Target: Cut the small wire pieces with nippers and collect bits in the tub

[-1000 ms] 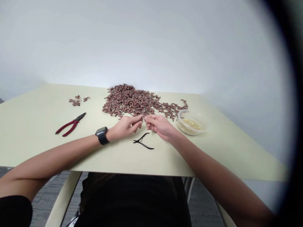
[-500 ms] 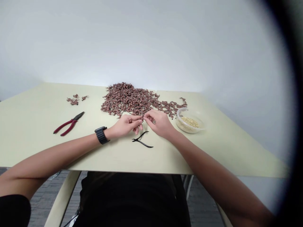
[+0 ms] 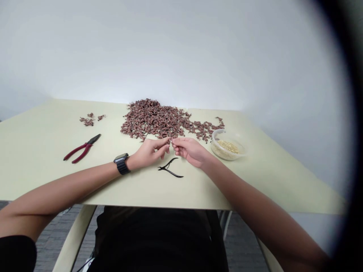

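My left hand (image 3: 150, 151), with a black watch (image 3: 121, 163) on its wrist, and my right hand (image 3: 190, 149) meet fingertip to fingertip over the table. Between them they pinch one small brown piece (image 3: 170, 141); it is too small to make out in detail. Just behind the fingers lies a large heap of the same small brown pieces (image 3: 159, 121). Black nippers (image 3: 171, 170) lie on the table right below the hands, touched by neither.
Red-handled pliers (image 3: 81, 147) lie at the left. A small cluster of brown pieces (image 3: 90, 119) sits at the far left. A clear round tub of yellowish bits (image 3: 227, 146) stands to the right of my right hand. The pale table (image 3: 42, 166) ends at a near edge.
Both hands stayed together at the same spot. My right hand turned slightly, its fingers now pointing left and lower than half a second ago. The view shifted a little.
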Motion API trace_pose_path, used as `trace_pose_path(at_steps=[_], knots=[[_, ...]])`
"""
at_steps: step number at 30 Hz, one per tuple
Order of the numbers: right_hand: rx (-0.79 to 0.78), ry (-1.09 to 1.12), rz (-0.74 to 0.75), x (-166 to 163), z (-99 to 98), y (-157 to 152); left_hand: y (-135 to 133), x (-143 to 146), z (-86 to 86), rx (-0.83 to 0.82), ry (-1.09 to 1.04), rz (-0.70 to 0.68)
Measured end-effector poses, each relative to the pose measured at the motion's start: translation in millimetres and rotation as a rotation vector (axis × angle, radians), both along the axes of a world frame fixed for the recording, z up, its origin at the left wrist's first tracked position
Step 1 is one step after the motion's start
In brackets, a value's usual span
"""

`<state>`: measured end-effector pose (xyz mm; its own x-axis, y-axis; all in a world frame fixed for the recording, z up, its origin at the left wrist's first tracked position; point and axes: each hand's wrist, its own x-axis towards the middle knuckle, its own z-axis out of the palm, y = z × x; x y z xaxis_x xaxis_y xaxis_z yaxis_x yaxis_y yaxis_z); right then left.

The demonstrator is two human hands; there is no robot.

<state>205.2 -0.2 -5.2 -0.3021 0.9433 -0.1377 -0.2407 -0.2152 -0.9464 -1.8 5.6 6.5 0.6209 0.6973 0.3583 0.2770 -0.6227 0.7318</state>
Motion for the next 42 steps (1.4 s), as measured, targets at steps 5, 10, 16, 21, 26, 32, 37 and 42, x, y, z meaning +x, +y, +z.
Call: trace_pose_path(at_steps=[5,10,16,21,26,32,37,42], knots=[[0.277,-0.278,-0.068,4,-1.9,1,3,2,0.1,-0.286,-0.084,-0.06],[0.62,-0.529,-0.137,6,0.7,0,5,1,1.3,-0.431,-0.133,-0.106],[1.038,-0.857,-0.165,12,2.9,-3,5,1,0.5,-0.485,-0.164,-0.128],[1.072,-0.926,-0.166,11,3.0,-4,4,2,0.0,-0.47,-0.151,-0.12],[1.16,-1.032,-0.183,9,1.4,-4,5,2,0.3,-0.472,-0.163,-0.109],[1.233,-1.162,-0.103,9,1.4,-6,5,2,-1.5,-0.486,-0.16,-0.104],[1.251,-1.173,-0.076,9,3.0,-7,3,3,-0.2,-0.467,-0.144,-0.094],[1.246,-1.152,-0.081,9,2.4,-7,1,4,1.0,-0.439,-0.131,-0.092]])
